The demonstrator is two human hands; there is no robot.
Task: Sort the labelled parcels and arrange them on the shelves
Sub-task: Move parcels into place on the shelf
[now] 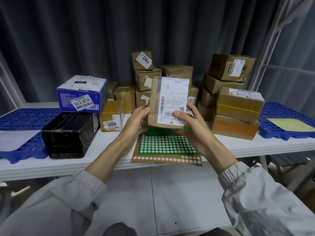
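Observation:
I hold a small brown cardboard parcel upright above the white table, its white shipping label facing me upside down. My left hand grips its left side and my right hand grips its lower right, thumb on the label. A green dot sticker sits on a right fingertip. Below the parcel lies a green sticker sheet on a brown sheet of white dots.
Stacks of brown parcels stand behind and to the right. At left are a blue-and-white box, a black box and a yellow parcel marked 6008. Blue perforated pallets flank both table ends. A white shelf frame rises at right.

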